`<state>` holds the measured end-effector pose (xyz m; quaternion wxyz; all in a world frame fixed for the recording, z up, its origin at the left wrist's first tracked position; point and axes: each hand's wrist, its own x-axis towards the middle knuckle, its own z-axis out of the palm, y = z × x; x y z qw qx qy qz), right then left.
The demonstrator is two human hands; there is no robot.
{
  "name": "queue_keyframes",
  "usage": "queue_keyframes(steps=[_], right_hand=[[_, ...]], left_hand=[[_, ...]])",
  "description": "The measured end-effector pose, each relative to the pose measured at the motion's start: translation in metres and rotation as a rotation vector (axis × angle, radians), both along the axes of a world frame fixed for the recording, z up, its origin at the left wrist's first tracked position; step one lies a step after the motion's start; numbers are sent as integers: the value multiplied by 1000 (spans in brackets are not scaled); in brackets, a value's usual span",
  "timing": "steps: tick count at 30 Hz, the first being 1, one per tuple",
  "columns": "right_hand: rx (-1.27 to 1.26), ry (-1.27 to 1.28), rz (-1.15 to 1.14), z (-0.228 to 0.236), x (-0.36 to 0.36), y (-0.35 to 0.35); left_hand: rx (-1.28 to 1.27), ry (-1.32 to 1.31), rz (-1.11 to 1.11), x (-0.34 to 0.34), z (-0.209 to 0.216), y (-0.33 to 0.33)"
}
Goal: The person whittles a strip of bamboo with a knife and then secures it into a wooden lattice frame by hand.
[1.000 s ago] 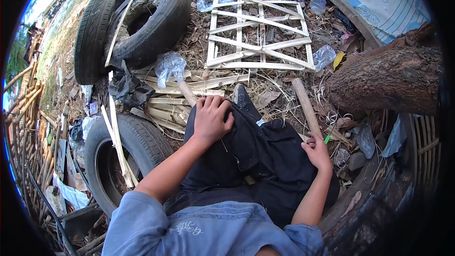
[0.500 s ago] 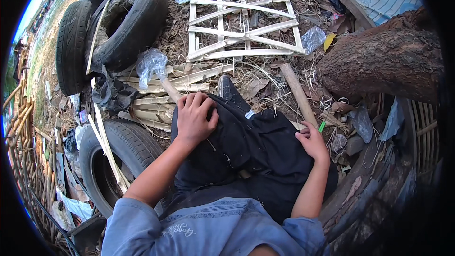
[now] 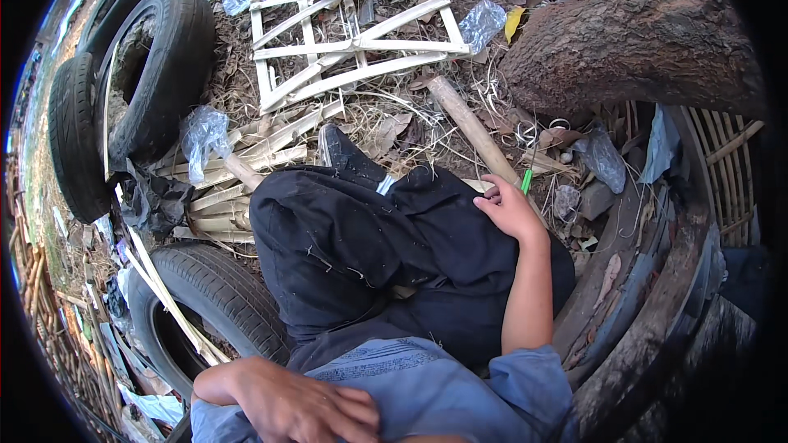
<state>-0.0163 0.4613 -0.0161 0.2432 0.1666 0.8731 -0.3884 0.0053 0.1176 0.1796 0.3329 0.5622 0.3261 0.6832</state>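
My left hand (image 3: 308, 406) lies against the chest of my blue shirt (image 3: 427, 377), its fingers apart and bent, holding nothing that shows. Over my knee in dark trousers (image 3: 353, 238), my right hand (image 3: 513, 209) is loosely curled, thumb apart from the fingers and nothing visible between them. Just beyond it stands a thin tool with a green handle (image 3: 527, 180). A round wooden stick (image 3: 468, 121) slants along the ground beside that hand. Farther ahead, a lattice frame of pale split strips (image 3: 353, 45) lies flat on the littered ground.
Old tyres (image 3: 176, 57) lie at the left, with another tyre (image 3: 217, 283) by my left side. Split strips (image 3: 271, 148) are piled beyond my knee near crumpled clear plastic (image 3: 205, 135). A thick tree trunk (image 3: 624, 41) crosses the right side.
My left hand has left my knee and come back to my chest. My right hand remains near the other knee. The view has shifted, so the frame and tyres appear farther left.
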Motion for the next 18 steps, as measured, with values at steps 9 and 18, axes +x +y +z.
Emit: queue_keyframes(steps=[9, 18], right_hand=[[-72, 81, 7, -9, 7, 12], [-65, 76, 51, -19, -1, -4]], left_hand=[[-110, -53, 869, -2, 39, -4], [221, -413, 600, 24, 10, 8]])
